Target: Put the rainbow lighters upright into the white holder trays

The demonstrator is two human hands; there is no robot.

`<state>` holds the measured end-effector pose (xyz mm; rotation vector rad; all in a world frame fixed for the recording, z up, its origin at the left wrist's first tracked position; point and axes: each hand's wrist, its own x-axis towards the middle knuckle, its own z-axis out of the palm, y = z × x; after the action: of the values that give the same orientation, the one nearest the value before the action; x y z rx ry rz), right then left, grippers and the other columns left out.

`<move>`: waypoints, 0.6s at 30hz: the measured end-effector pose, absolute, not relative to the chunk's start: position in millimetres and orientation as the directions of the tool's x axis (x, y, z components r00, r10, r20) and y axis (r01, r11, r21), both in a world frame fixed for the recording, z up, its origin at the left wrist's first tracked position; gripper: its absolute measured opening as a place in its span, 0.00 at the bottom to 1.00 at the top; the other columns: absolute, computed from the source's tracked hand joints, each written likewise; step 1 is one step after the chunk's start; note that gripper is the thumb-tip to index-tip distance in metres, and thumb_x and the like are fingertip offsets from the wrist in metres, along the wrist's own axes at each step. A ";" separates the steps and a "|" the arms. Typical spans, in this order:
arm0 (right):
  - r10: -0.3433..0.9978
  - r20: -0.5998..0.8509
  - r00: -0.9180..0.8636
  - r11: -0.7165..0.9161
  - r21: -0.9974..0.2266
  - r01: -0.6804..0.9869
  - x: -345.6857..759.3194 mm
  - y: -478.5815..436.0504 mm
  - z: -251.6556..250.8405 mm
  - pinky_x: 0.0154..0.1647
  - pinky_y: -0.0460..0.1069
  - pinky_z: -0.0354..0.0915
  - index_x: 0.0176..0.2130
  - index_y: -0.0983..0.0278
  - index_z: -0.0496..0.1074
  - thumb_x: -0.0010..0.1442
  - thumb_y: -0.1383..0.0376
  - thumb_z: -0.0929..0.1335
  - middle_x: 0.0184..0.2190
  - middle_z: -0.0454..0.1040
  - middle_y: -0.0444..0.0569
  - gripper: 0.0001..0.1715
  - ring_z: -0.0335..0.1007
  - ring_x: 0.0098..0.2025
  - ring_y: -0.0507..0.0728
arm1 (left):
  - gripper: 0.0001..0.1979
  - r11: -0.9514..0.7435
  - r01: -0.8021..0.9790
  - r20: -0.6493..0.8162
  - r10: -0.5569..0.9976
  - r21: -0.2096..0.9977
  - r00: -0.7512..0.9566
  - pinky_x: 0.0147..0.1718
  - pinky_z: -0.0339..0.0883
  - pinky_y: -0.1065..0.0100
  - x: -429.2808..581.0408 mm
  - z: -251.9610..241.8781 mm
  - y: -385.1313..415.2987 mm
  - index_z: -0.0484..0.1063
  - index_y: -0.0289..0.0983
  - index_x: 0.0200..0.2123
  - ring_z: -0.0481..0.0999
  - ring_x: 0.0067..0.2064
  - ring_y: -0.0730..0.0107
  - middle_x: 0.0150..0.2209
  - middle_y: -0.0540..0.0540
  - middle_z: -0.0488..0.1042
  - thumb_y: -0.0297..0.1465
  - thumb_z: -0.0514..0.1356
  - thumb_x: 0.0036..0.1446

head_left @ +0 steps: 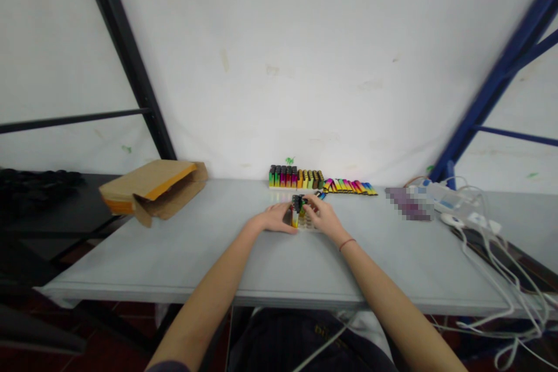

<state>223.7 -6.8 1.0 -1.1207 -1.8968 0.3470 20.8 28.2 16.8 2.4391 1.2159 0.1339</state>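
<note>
just below the middle of the frame, we see upright lighters (295, 216) in a pale tray (307, 224). our left hand (278, 218), thumb and fingers spread, brackets the tray's left end. our right hand's (323, 216) fingers curl over it; whether they pinch a lighter, we cannot tell.

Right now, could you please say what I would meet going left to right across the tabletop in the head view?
Open brown cardboard box, left hand, near upright black-topped lighters, right hand, flat row of multicoloured lighters, pixelated purple patch, tangled white cables.
</note>
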 end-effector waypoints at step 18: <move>0.959 0.282 0.037 0.101 -0.458 0.883 269.7 18.7 -18.8 0.58 0.69 0.51 0.53 0.52 0.73 0.66 0.50 0.58 0.60 0.66 0.50 0.23 0.55 0.63 0.68 | 0.51 -0.526 0.755 -0.126 0.782 0.392 0.610 0.64 0.48 0.53 19.4 12.3 32.8 0.49 0.35 0.65 0.55 0.66 0.45 0.67 0.34 0.54 0.53 0.65 0.45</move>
<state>269.7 18.7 -18.8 -1.7964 -1.8594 0.1870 19.4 32.8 12.3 2.4294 1.2252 0.0914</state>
